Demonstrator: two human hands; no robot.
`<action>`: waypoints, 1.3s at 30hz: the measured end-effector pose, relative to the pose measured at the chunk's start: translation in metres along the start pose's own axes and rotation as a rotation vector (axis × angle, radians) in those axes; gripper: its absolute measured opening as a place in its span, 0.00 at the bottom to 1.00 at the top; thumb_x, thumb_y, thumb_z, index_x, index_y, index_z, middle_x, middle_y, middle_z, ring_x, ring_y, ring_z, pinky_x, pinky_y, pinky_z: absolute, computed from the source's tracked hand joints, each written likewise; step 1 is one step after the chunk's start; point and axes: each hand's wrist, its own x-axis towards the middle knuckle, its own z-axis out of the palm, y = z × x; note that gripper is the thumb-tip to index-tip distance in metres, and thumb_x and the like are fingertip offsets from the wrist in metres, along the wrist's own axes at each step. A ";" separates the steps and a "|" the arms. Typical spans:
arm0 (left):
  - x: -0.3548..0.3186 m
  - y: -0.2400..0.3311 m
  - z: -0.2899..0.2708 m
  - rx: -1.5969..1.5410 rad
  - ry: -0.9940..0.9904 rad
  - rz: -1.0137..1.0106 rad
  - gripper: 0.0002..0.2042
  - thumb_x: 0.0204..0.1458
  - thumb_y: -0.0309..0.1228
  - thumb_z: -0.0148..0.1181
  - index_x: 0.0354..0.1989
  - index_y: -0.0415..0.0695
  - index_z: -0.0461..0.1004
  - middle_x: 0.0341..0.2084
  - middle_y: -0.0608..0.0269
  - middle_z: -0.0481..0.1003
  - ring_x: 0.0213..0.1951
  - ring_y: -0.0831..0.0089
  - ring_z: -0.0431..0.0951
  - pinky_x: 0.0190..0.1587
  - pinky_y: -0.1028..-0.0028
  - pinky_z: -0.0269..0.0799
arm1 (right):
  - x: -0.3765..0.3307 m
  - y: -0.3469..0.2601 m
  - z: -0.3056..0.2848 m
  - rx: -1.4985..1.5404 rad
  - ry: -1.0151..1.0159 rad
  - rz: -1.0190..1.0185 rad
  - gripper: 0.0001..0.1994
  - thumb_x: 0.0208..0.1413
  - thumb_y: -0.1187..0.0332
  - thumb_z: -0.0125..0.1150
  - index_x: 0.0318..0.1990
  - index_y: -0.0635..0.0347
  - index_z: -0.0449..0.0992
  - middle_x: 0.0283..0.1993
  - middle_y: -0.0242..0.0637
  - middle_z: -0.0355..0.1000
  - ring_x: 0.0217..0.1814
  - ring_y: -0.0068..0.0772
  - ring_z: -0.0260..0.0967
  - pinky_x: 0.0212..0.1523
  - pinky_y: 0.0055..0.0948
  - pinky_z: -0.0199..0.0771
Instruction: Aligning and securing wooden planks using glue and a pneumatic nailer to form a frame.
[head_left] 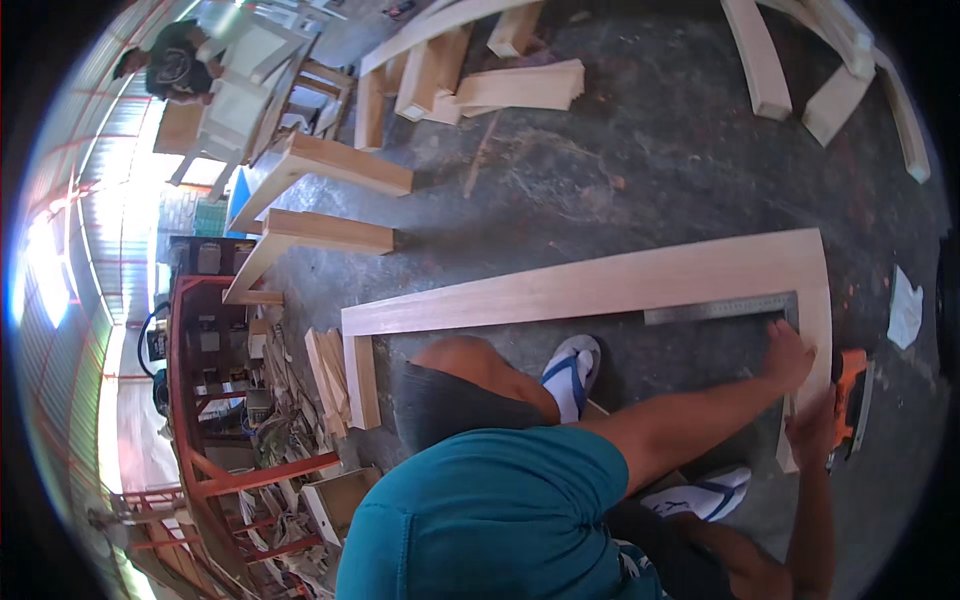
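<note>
The square [720, 311], made of grey metal, is at the right end of the pale wooden frame [560, 276]. Its long arm runs near the inner edge of the long board, and its corner meets the short end piece. The left hand [790, 356] has bent fingers touching this corner; I cannot tell if they grip it. The right hand [811, 426] is at the same end piece, lower down; whether it grasps the wood, I cannot tell. Just beside it there is an orange tool [850, 398] on the dark floor [560, 205], and beyond lies a white sheet [905, 308]. The person's sandalled foot [572, 372] is near the long board. Farther off stand two wooden legs [335, 232], and above them a stack of wood [435, 75]. A red rack [185, 400] is at the left, and a co-worker [180, 65] is in the upper left.
</note>
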 end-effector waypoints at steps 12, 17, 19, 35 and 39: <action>0.002 -0.003 0.000 -0.084 -0.052 -0.033 0.27 0.53 0.32 0.62 0.51 0.31 0.52 0.51 0.35 0.59 0.48 0.37 0.72 0.50 0.51 0.71 | -0.005 0.019 0.016 -0.004 0.151 -0.057 0.50 0.38 0.73 0.70 0.70 0.64 0.47 0.69 0.52 0.56 0.72 0.52 0.51 0.69 0.40 0.54; -0.007 0.006 -0.005 -0.052 -0.005 0.038 0.25 0.53 0.31 0.61 0.49 0.30 0.54 0.49 0.33 0.60 0.49 0.37 0.70 0.51 0.52 0.69 | -0.006 0.003 -0.002 0.012 0.007 0.054 0.47 0.42 0.70 0.67 0.71 0.64 0.47 0.72 0.51 0.52 0.75 0.49 0.48 0.72 0.37 0.49; -0.007 0.007 -0.006 -0.094 0.003 0.010 0.23 0.52 0.29 0.62 0.48 0.30 0.56 0.47 0.33 0.62 0.50 0.38 0.69 0.52 0.52 0.68 | -0.009 0.021 0.008 -0.011 0.054 0.028 0.48 0.41 0.69 0.68 0.71 0.64 0.47 0.72 0.51 0.52 0.75 0.49 0.48 0.72 0.38 0.49; 0.008 -0.014 0.008 -0.040 0.049 0.068 0.23 0.52 0.29 0.61 0.49 0.30 0.56 0.47 0.36 0.63 0.52 0.41 0.68 0.53 0.55 0.66 | -0.003 0.015 0.012 -0.187 0.063 -0.014 0.46 0.46 0.65 0.65 0.71 0.66 0.45 0.72 0.53 0.51 0.75 0.50 0.49 0.72 0.39 0.49; 0.006 -0.011 0.003 -0.098 -0.073 0.037 0.26 0.56 0.35 0.59 0.51 0.28 0.54 0.50 0.33 0.61 0.53 0.39 0.67 0.55 0.55 0.65 | 0.000 -0.006 -0.014 -0.067 -0.094 0.104 0.50 0.42 0.70 0.71 0.71 0.68 0.43 0.72 0.53 0.48 0.76 0.51 0.44 0.73 0.37 0.47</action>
